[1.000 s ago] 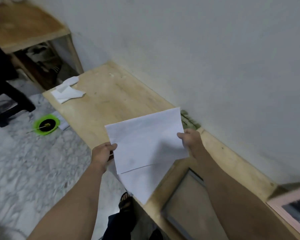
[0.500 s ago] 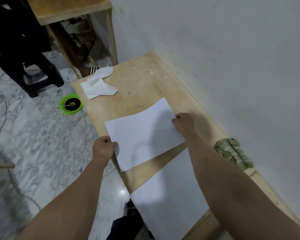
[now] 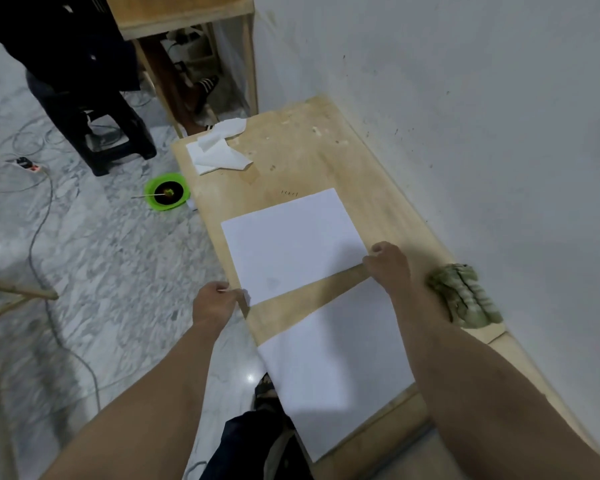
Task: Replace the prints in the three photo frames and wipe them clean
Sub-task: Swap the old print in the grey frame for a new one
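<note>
On the pale wooden bench [image 3: 326,157] along the white wall [image 3: 464,116], a blank white sheet [image 3: 291,244] lies flat near the middle, held at its two near corners: the left hand [image 3: 213,301] pinches the near-left corner with curled fingers, and the right hand [image 3: 386,263] pinches the near-right corner likewise. A second white sheet [image 3: 336,368] lies nearer the viewer, apart from the first, its near-left part overhanging the bench edge. A small row of dark marks sits on the wood just beyond the far edge of the held sheet (too small to read); neither sheet bears legible writing. To the right, against the wall, rests a folded greenish cloth [image 3: 463,294]. At the far left corner of the bench lie crumpled white tissues [image 3: 218,150]. On the marble floor [image 3: 101,254] to the left stands a green bowl [image 3: 166,195] with dark contents and a stick. Compared with half a second earlier, the held sheet, then raised and curved, now lies flat on the wood, farther from the second sheet; both hands have kept their corners.
</note>
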